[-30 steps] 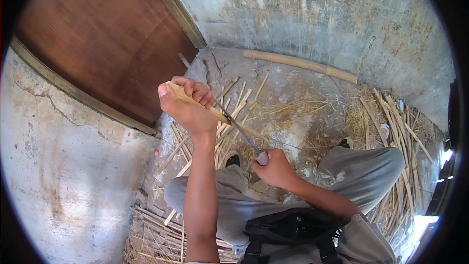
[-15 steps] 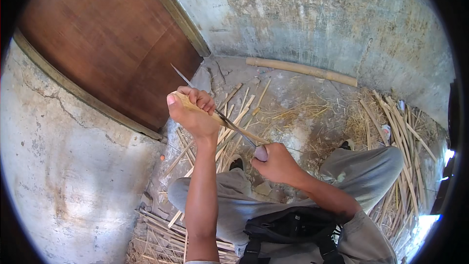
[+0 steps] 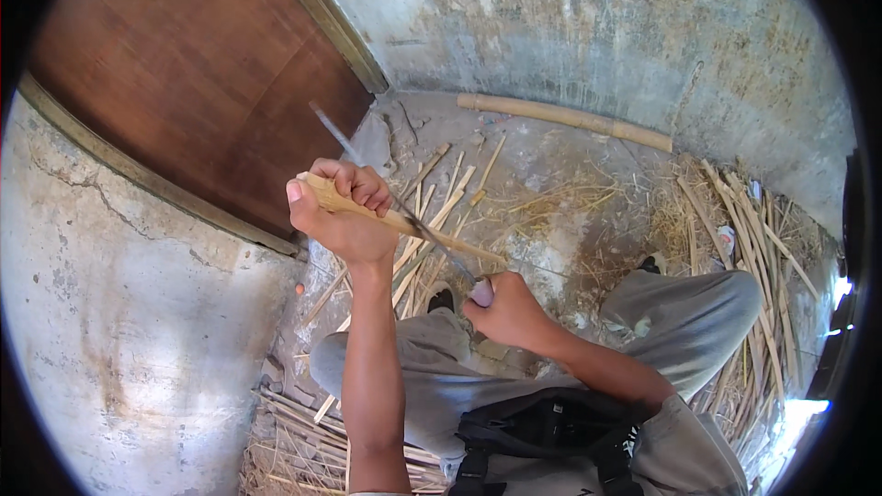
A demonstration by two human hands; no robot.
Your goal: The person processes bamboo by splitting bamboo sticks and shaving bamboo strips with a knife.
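My left hand (image 3: 342,213) is closed round a pale bamboo strip (image 3: 450,242), its thumb lying along the upper end. From that grip the strip slants down to the right, over the floor. The pinkish handle of a long knife (image 3: 439,246) sits in my right hand (image 3: 508,310), whose fingers are wrapped round it. The narrow dark blade crosses the strip just right of my left hand. Part of the blade is hidden behind my left fingers, and its far end shows beyond them, towards the brown door.
Split bamboo strips (image 3: 441,211) lie scattered before my feet. More are piled at the right (image 3: 755,262) and lower left (image 3: 303,436). A thick bamboo pole (image 3: 565,121) rests along the far wall. A brown door (image 3: 202,73) stands at upper left. My bent knees flank a black waist bag (image 3: 551,427).
Both hands have shifted a little to the left with the strip and the knife. The blade still crosses the strip. My view has tilted slightly.
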